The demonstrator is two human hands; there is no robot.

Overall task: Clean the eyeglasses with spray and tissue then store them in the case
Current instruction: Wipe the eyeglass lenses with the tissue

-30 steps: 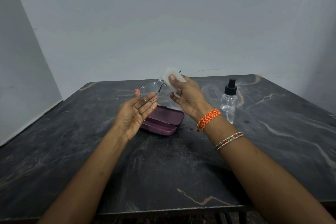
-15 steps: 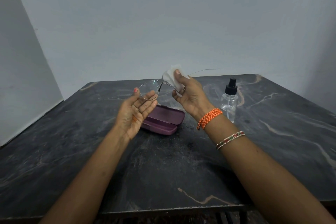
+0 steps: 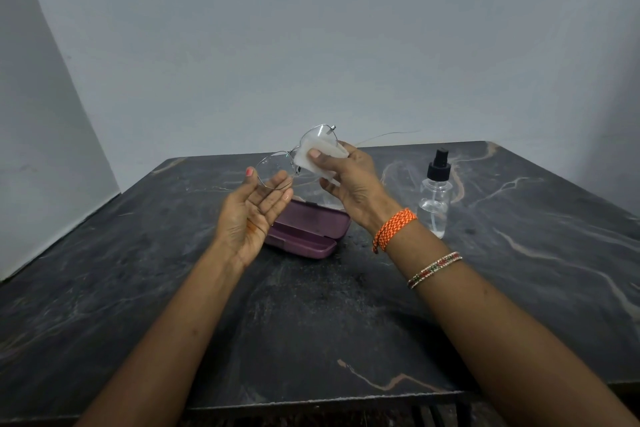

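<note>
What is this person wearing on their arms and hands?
Both forearms are bare, with no sleeves in view. The right wrist carries an orange braided thread band, and further up the forearm sits a thin beaded bangle in red, green and pale tones. The left hand wears nothing, though its thumbnail has pink polish.

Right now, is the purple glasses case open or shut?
Shut: the purple case lies flat on the table, its lid down along the seam.
</note>
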